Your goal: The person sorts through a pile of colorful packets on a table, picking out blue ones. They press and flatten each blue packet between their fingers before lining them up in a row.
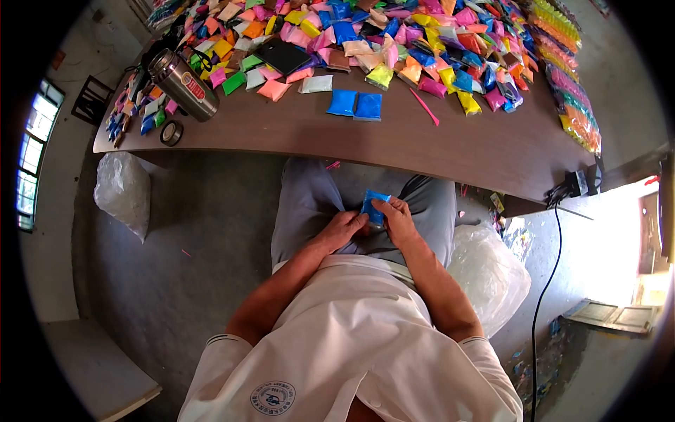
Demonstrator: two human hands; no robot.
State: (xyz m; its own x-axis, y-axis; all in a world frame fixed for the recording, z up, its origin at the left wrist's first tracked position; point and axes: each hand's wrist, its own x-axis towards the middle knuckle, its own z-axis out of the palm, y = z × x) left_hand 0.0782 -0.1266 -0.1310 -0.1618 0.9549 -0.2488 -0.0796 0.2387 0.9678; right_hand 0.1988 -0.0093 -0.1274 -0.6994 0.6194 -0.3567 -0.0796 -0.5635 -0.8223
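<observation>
I sit at a brown table (pixel 394 141) with both hands in my lap. My left hand (pixel 342 228) and my right hand (pixel 397 218) together grip a small blue packet (pixel 373 205) held over my grey trousers. Two more blue packets (pixel 355 104) lie side by side on the table just ahead of me. Behind them spreads a big heap of colourful small packets (pixel 408 42) in pink, yellow, orange, blue and green.
A steel tumbler (pixel 183 84) lies tilted at the table's left, with a tape roll (pixel 171 132) near the edge. A pink stick (pixel 424 107) lies on the table. Clear plastic bags sit on the floor at left (pixel 123 191) and right (pixel 489 271). A black cable (pixel 545 295) hangs at right.
</observation>
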